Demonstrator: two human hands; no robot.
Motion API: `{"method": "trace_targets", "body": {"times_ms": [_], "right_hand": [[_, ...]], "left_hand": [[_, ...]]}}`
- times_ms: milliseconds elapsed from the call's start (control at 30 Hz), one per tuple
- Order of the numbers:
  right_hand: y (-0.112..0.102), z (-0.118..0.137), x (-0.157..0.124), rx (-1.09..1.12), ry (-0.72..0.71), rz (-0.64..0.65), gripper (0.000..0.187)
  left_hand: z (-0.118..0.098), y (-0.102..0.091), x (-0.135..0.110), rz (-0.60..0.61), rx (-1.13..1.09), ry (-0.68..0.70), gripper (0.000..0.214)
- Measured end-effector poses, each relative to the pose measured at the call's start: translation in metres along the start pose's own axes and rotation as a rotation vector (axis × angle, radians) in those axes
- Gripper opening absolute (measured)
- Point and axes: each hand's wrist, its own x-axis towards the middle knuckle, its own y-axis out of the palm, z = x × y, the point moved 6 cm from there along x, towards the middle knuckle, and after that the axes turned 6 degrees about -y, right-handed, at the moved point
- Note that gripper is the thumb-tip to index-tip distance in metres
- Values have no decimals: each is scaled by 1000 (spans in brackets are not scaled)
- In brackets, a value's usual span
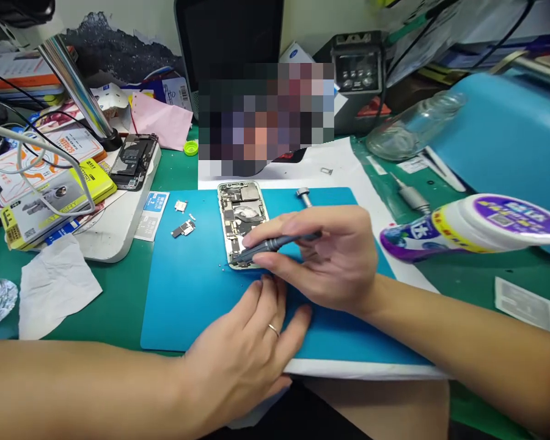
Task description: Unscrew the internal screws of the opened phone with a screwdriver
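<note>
An opened phone (246, 211) with bare inner parts lies on the blue mat (178, 311). My right hand (334, 256) pinches slim dark grey tweezers (268, 246), held low across the phone's bottom end. Their tip is too small to make out. Palm down, my left hand (245, 345), with a ring on one finger, rests on the mat with nothing in it. Its fingertips are close below the phone's bottom edge; I cannot tell if they touch it. Tiny loose bits (222, 267) lie beside the phone's lower left corner. Small metal plates (183, 228) sit further left.
A silver-topped tool (304, 195) shows behind my right hand. To the right a purple-white bottle (467, 226) and a glass jar (415, 125) lie on their sides. Boxes (50, 201) and another opened phone (132, 160) are stacked at left. A crumpled tissue (57, 284) lies nearby.
</note>
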Motion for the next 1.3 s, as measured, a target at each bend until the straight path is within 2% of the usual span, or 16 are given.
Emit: {"method": "trace_targets", "body": {"times_ms": [200,467,633,767,1000,1300], "right_hand": [[0,-5,-4,-47,62,29,34],[6,-6,-7,-56,53,82,35],[5,-7,-7,-57,67,72,33],[1,-1,-3,-62,19,63,36],[-3,19,6,-90,-200,95,43],[-5,5,5,-82,-152,-18,45]], "left_hand": [[0,-1,1,1,-12,8,82],[0,-2,1,6,-11,4,86],[0,-2,1,0,-20,-1,85],[1,-2,1,5,-28,-9,90],[2,-3,0,-15,-30,-7,99],[6,-5,-2,-86,-62,16,97]]}}
